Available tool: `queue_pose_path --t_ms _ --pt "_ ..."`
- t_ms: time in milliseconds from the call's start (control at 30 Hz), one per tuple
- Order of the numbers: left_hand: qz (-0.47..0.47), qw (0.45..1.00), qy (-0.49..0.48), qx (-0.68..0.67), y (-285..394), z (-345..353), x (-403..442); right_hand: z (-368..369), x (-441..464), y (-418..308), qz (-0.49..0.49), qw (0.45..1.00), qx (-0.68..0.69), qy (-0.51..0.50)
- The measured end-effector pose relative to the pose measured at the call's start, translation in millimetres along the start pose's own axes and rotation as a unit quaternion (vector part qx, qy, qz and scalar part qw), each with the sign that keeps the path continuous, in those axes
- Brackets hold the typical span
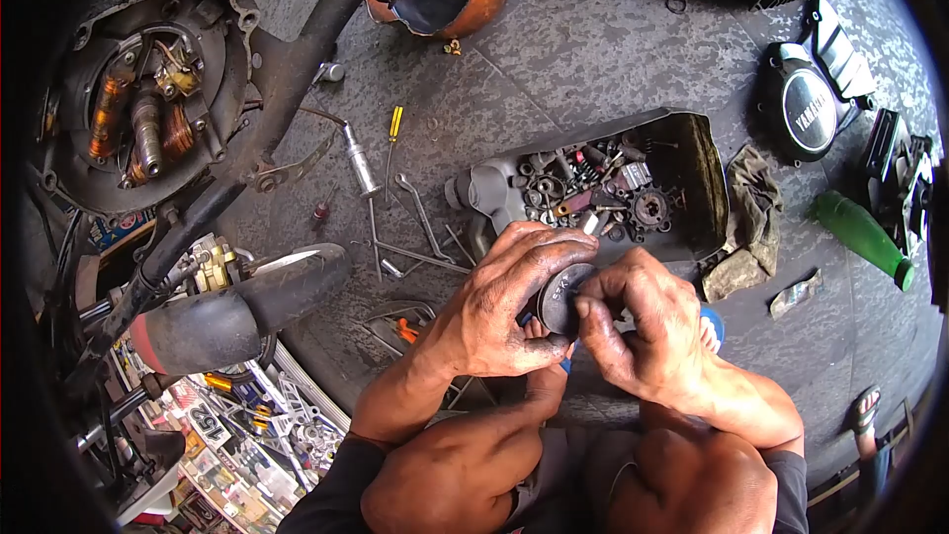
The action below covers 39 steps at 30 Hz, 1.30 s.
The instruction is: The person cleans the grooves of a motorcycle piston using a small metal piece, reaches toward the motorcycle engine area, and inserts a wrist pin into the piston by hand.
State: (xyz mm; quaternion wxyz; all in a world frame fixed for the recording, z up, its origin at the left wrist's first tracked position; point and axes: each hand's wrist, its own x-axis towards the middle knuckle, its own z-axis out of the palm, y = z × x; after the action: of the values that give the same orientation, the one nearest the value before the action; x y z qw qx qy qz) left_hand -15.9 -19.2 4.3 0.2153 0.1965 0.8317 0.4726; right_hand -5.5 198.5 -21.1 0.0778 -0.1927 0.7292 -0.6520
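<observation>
My left hand (499, 302) is wrapped round a dark, round engine piston (560, 305), with its flat marked face turned toward my right hand. My right hand (647, 331) is closed in a pinch against the near edge of that face; whatever may be between its fingertips is hidden. Just beyond both hands lies a grey metal tray (707, 173) holding several bolts, gears and small engine parts (603, 188). A short light cylindrical piece (590, 223) shows right above my left fingers; I cannot tell whether it is held.
Wrenches (423, 213), a socket tool (361, 163) and a yellow-handled screwdriver (395, 124) lie left of the tray. A motorcycle engine (148, 109) stands on the left. To the right are a rag (751, 227), a green bottle (863, 237) and a Yamaha cover (809, 111). A person's foot (867, 410) shows lower right.
</observation>
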Motion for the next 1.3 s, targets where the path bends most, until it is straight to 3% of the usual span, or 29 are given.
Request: queue_pose_path --t_ms 567,1300 --pt "0.013 1.0 -0.001 0.025 1.0 1.1 1.8 -2.2 1.0 -2.2 0.043 0.999 0.004 0.01" --pt "0.001 1.0 -0.003 0.018 -1.6 2.2 -0.9 2.4 -2.1 -0.1 0.026 0.999 0.019 0.008"
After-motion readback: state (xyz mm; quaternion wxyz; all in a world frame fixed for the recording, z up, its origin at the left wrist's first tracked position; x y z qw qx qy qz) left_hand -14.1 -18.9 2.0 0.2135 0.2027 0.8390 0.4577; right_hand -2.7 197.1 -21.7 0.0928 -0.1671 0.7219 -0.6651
